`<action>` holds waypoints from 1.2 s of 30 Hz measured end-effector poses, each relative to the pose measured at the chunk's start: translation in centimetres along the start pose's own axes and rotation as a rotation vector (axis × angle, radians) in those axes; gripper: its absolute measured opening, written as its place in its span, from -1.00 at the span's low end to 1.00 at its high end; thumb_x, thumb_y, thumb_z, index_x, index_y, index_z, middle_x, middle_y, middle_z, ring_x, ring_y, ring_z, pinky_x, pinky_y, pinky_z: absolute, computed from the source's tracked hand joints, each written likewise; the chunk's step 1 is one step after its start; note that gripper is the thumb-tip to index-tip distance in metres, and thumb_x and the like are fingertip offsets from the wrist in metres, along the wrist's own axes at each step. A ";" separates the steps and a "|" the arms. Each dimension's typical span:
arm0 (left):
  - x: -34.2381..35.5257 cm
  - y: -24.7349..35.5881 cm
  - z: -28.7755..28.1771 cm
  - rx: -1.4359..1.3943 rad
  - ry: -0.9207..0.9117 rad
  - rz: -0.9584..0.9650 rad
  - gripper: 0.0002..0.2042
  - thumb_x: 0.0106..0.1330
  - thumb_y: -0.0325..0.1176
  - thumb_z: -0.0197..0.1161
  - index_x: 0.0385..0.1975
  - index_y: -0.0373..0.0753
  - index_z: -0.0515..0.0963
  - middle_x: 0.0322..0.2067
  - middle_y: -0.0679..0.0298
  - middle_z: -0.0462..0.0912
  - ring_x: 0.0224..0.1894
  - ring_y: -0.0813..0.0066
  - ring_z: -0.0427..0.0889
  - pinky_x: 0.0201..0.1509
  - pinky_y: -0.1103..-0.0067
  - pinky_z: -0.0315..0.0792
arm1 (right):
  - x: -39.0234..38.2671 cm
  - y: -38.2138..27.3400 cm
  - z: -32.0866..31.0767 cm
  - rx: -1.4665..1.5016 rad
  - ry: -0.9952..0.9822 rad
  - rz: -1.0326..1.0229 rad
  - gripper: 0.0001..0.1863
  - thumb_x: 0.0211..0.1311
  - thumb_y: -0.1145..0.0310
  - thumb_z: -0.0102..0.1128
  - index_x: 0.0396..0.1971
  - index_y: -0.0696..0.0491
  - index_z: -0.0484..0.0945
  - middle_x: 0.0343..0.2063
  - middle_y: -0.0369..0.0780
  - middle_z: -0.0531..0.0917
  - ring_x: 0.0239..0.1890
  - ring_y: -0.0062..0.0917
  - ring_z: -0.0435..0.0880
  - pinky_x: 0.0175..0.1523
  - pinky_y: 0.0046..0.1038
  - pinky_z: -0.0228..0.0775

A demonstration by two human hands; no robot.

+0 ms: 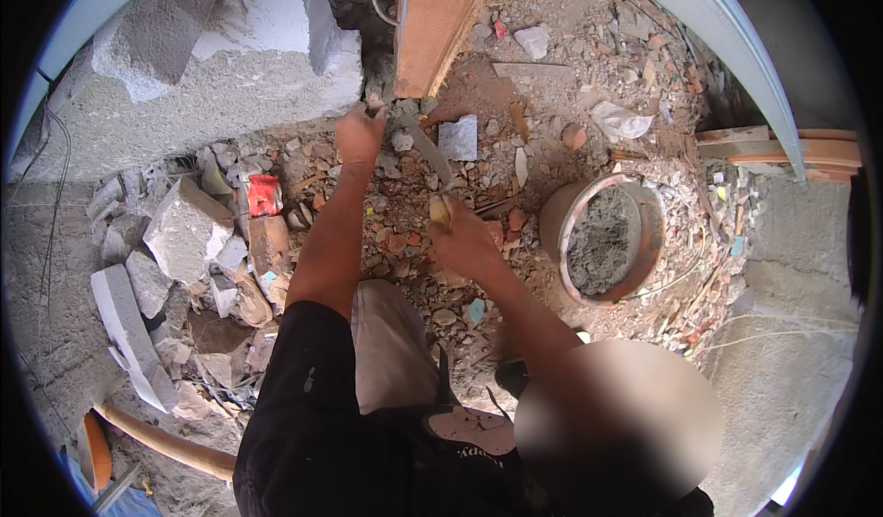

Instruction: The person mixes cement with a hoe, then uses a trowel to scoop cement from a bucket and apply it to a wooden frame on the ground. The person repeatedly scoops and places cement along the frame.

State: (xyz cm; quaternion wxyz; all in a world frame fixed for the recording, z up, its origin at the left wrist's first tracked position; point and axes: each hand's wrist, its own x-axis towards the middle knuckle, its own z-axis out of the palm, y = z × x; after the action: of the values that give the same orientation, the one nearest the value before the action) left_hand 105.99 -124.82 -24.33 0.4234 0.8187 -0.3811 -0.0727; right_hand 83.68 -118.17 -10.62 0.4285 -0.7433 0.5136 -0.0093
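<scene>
Right hand point(467, 244) wraps the handle of the trowel point(429, 155); blade lies over the rubble, long axis running forward-left to the wooden post point(441, 29)'s near end. Left hand point(361, 134), nearer the tip, meets the concrete block point(230, 94)'s near-right corner; hold unclear.

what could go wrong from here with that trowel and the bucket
The grey metal trowel with a yellowish handle, held in the right hand, points toward the bare left hand; a slip might nick its fingers.
Those fingers could also scrape on the rough grey concrete block.
The round bucket of grey mortar stands on loose rubble, so a knock might tip it.
</scene>
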 end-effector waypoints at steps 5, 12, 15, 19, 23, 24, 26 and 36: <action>0.3 -0.1 -0.5 0.067 0.001 -0.011 -0.75 0.01 -0.23 0.40 -0.40 -0.26 0.66 -0.56 -0.03 0.62 -0.43 -0.01 0.64 -0.35 0.32 0.50 | 3.8 -2.2 -1.5 0.073 -0.096 0.096 -0.35 0.16 0.23 0.08 0.11 0.43 0.23 -0.10 0.24 0.51 0.02 0.04 0.50 0.12 -0.15 0.33; 0.4 1.1 -0.7 0.086 -0.033 -0.089 -0.69 -0.06 -0.18 0.39 -0.41 -0.30 0.66 -0.52 -0.09 0.63 -0.37 -0.08 0.64 -0.27 0.24 0.52 | 2.0 -0.3 -1.3 0.187 -0.020 0.133 -0.36 0.16 0.22 0.08 0.10 0.42 0.25 -0.11 0.25 0.51 0.01 0.05 0.51 0.10 -0.15 0.34; 0.9 0.7 -1.5 0.125 -0.065 -0.069 -0.67 -0.06 -0.17 0.39 -0.43 -0.33 0.65 -0.51 -0.13 0.62 -0.36 -0.12 0.63 -0.25 0.23 0.52 | -3.2 -1.4 -4.0 0.160 -0.058 0.120 -0.38 0.16 0.22 0.09 0.12 0.35 0.26 -0.13 0.20 0.54 -0.03 0.01 0.54 0.07 -0.17 0.36; 1.0 0.0 -1.5 0.189 -0.087 -0.045 -0.62 -0.06 -0.12 0.38 -0.46 -0.38 0.64 -0.51 -0.19 0.61 -0.36 -0.15 0.63 -0.24 0.20 0.51 | -12.2 -2.2 -12.6 0.204 -0.194 0.267 -0.50 0.18 0.29 0.14 0.09 0.17 0.34 -0.23 0.00 0.61 -0.20 -0.26 0.65 -0.12 -0.37 0.48; 0.7 1.0 -2.5 0.316 -0.099 -0.049 -0.53 -0.03 0.01 0.38 -0.47 -0.39 0.63 -0.50 -0.18 0.61 -0.34 -0.13 0.64 -0.24 0.19 0.50 | -18.7 4.2 -20.8 -0.019 0.079 0.075 -0.62 0.19 0.42 0.11 0.03 0.16 0.42 -0.34 -0.06 0.62 -0.29 -0.36 0.64 -0.18 -0.42 0.48; 0.8 1.2 -2.3 0.333 -0.098 -0.051 -0.56 -0.01 0.01 0.37 -0.45 -0.35 0.64 -0.48 -0.14 0.63 -0.33 -0.11 0.64 -0.23 0.20 0.50 | -20.0 5.8 -23.1 -0.138 0.137 0.071 -0.70 0.21 0.44 0.09 -0.05 0.16 0.43 -0.40 -0.11 0.58 -0.36 -0.43 0.60 -0.25 -0.43 0.43; 0.6 1.4 -2.6 0.336 -0.094 -0.037 -0.62 0.03 -0.02 0.36 -0.41 -0.27 0.65 -0.46 -0.06 0.65 -0.33 -0.08 0.64 -0.23 0.22 0.50 | -20.6 7.2 -26.6 -0.462 0.122 0.200 -0.75 0.23 0.39 0.06 -0.12 0.16 0.47 -0.39 -0.08 0.59 -0.32 -0.31 0.59 -0.19 -0.33 0.41; 0.6 1.5 -3.1 0.298 -0.177 0.295 -0.76 0.16 -0.18 0.24 -0.20 -0.06 0.56 -0.36 0.07 0.67 -0.30 0.01 0.64 -0.26 0.21 0.50 | -12.5 13.9 -28.7 -0.454 -0.231 0.744 -0.70 0.32 0.33 -0.06 -0.14 0.26 0.44 -0.55 -0.07 0.59 -0.62 -0.37 0.63 -0.58 -0.35 0.49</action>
State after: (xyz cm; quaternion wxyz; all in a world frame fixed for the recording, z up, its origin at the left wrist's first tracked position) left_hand 106.96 -123.77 -21.13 0.2689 0.7979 -0.5390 -0.0243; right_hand 54.27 -128.02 3.91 0.2836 -0.5794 0.6836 0.3413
